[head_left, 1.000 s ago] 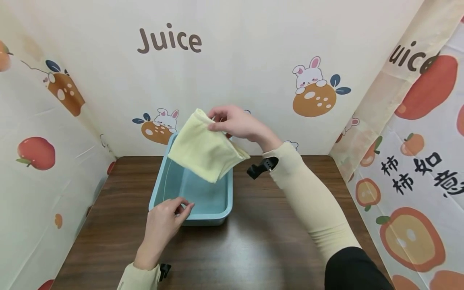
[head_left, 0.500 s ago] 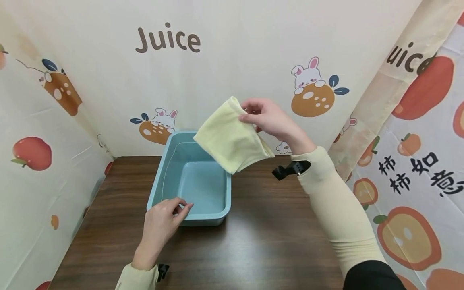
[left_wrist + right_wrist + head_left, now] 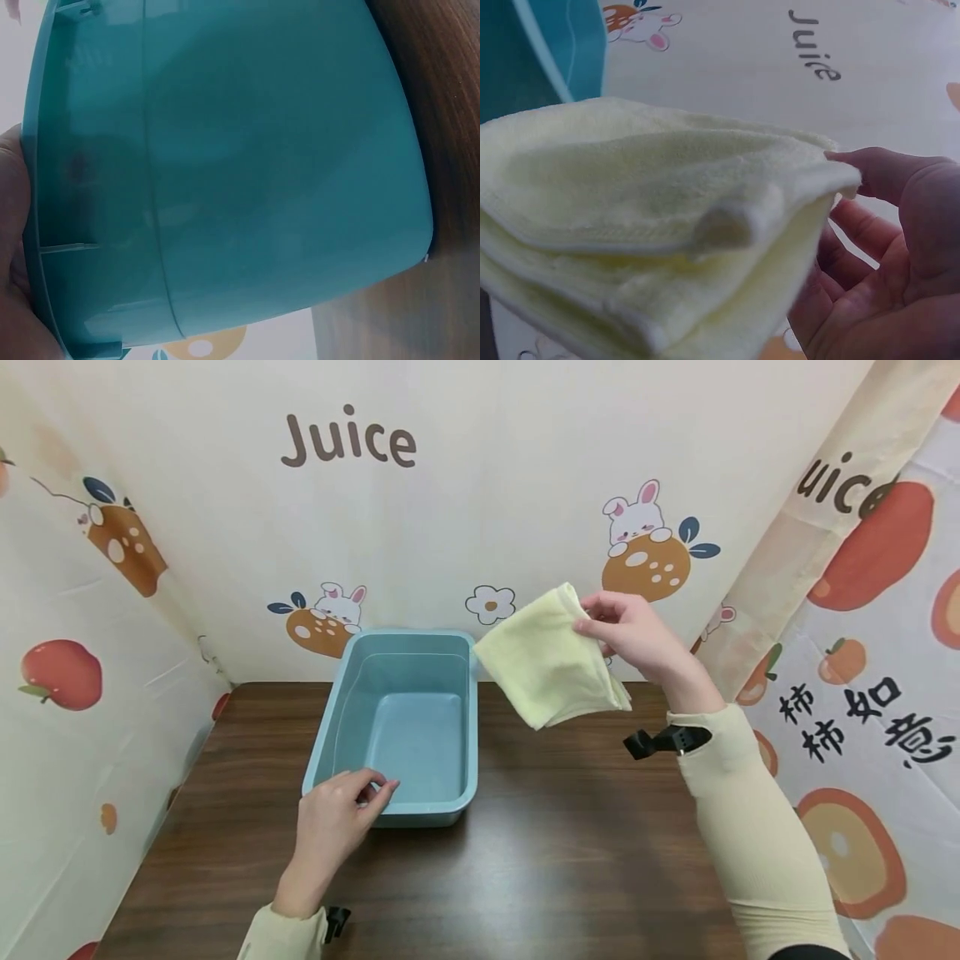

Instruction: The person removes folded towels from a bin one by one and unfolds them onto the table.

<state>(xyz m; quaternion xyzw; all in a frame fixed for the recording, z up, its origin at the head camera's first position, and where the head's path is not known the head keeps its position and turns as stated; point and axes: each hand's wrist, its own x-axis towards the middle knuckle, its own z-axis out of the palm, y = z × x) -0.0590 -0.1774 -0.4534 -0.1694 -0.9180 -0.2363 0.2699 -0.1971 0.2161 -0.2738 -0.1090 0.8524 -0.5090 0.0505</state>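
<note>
My right hand (image 3: 633,631) pinches a folded pale yellow cloth (image 3: 551,660) at its upper right edge, between thumb and fingers. The cloth hangs in the air to the right of the basin; the right wrist view shows its loose folded layers (image 3: 652,210) and the thumb on its edge. A light blue plastic basin (image 3: 471,760) stands on the table, nothing lying in it. My left hand (image 3: 337,814) is at the basin's near left corner, fingers loosely bent, right at the rim. The left wrist view shows the basin's outer wall (image 3: 277,165), with the hand beyond the rim.
A brown wooden table (image 3: 555,860) lies under the basin. White printed curtains (image 3: 510,485) with fruit and rabbit drawings stand behind and on both sides. Black straps (image 3: 667,742) sit on the wrists.
My right hand has carried the cloth from over the basin to the right, beyond its right rim, dipping slightly lower most recently. The left hand and the basin have stayed put.
</note>
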